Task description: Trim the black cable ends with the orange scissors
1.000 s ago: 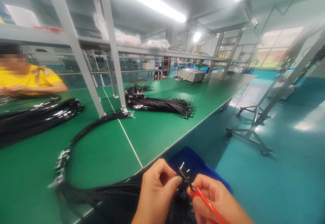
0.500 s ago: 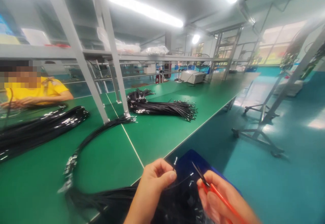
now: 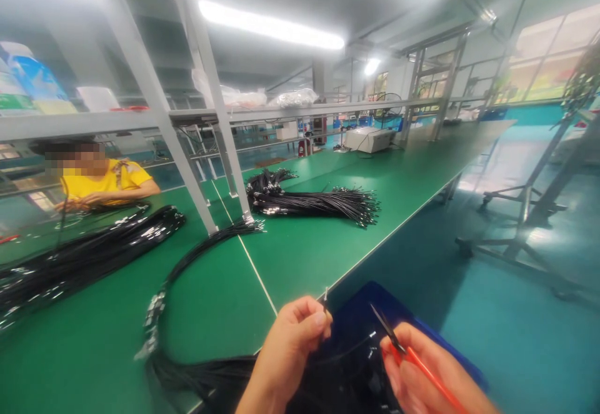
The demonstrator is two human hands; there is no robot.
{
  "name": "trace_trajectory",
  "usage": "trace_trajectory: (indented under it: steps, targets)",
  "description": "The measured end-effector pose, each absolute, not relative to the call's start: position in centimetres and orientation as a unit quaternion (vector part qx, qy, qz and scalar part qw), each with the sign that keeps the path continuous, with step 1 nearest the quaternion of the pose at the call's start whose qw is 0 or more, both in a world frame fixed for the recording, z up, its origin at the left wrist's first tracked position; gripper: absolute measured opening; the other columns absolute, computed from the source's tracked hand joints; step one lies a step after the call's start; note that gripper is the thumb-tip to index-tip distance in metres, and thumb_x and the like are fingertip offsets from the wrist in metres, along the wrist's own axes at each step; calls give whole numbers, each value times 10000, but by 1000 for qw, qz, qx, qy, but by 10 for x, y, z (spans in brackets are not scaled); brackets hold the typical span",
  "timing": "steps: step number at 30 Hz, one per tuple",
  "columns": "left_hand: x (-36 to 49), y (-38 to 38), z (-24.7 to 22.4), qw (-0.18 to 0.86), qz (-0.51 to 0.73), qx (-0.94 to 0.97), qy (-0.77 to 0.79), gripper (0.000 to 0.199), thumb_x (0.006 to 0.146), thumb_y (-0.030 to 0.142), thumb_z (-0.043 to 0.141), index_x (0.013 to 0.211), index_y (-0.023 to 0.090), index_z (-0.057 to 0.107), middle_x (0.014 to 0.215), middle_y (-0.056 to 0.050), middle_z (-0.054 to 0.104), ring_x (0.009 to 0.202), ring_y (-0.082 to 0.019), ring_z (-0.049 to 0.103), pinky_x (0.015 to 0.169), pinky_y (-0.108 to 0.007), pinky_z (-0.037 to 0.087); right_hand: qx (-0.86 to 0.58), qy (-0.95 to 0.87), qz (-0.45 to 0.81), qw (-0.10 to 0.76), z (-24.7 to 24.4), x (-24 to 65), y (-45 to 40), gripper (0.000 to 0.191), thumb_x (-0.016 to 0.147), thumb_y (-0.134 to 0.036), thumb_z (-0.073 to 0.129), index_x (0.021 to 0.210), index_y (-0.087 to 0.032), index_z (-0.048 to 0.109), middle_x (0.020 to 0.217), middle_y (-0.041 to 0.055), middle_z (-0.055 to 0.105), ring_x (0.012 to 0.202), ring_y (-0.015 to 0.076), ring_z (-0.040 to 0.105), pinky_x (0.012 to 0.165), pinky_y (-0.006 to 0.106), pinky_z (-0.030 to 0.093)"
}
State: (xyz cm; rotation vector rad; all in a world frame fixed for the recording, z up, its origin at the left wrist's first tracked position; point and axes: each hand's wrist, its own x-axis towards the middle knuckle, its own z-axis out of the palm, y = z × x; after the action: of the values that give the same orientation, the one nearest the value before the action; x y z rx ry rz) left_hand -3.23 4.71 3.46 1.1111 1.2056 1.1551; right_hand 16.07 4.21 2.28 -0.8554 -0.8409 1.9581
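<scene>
My left hand (image 3: 300, 333) pinches a thin black cable (image 3: 325, 301) near its end, with a pale tip sticking up past the fingers. To its right, my right hand (image 3: 417, 364) is closed around red-handled scissors (image 3: 424, 364), whose dark, pointed blades aim up and left. The blades are apart from the held cable. Below and between the hands, a dark blue bin (image 3: 375, 295) stands by the table edge with black material and small white pieces in it. A bundle of black cables (image 3: 201, 370) runs under my left forearm and curves back across the green table (image 3: 220, 301).
More black cable bundles lie on the table, one in the middle (image 3: 319, 202) and a long one at left (image 3: 94, 245). Grey shelf posts (image 3: 234, 151) rise from the tabletop. A person in yellow (image 3: 112, 179) works across it. A wheeled metal frame (image 3: 520, 220) stands on the floor at right.
The camera view has shifted, so table, shelf and hands appear farther right. My left hand keeps its pinch on the cable and my right hand keeps the scissors, still apart.
</scene>
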Motion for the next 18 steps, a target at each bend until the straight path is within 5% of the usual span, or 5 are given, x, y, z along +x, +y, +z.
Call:
trace_trajectory:
  steps: [5, 9, 12, 16, 18]
  targets:
    - [-12, 69, 24, 388, 393, 586, 593, 4, 672, 210, 612, 675, 212, 610, 702, -32, 612, 746, -214, 550, 711, -311, 412, -326, -327, 737, 494, 27, 156, 49, 408, 498, -368, 887, 794, -249, 633, 550, -16, 588, 390, 114, 429, 357, 248, 360]
    - [-47, 71, 32, 262, 278, 642, 665, 197, 718, 176, 609, 881, 232, 702, 971, -80, 688, 1014, -281, 549, 921, -382, 370, -382, -290, 701, 527, 25, 175, 54, 343, 463, -327, 896, 703, -240, 668, 595, 15, 631, 434, 117, 458, 380, 236, 430]
    - [-109, 40, 49, 172, 201, 622, 738, 326, 810, 189, 488, 1095, 207, 645, 1169, -121, 634, 1154, -289, 484, 993, -442, 320, -382, -292, 688, 544, 14, 194, 57, 204, 618, -301, 808, 773, -246, 688, 701, 40, 671, 529, 161, 517, 463, 278, 500]
    - [-177, -27, 54, 168, 74, 621, 762, 650, 499, 90, 655, 1134, 223, 636, 1275, -113, 602, 1231, -335, 462, 1023, -444, 330, -372, -290, 693, 545, 16, 197, 54, 114, 692, -323, 758, 722, -247, 680, 689, 25, 651, 541, 147, 494, 492, 270, 491]
    - [-196, -51, 43, 97, -60, 618, 778, 790, 465, 77, 615, 1236, 245, 564, 1372, -107, 525, 1303, -354, 386, 1046, -482, 290, -360, -290, 696, 550, 26, 188, 50, 186, 625, -319, 810, 740, -234, 691, 654, 15, 635, 534, 131, 476, 472, 241, 459]
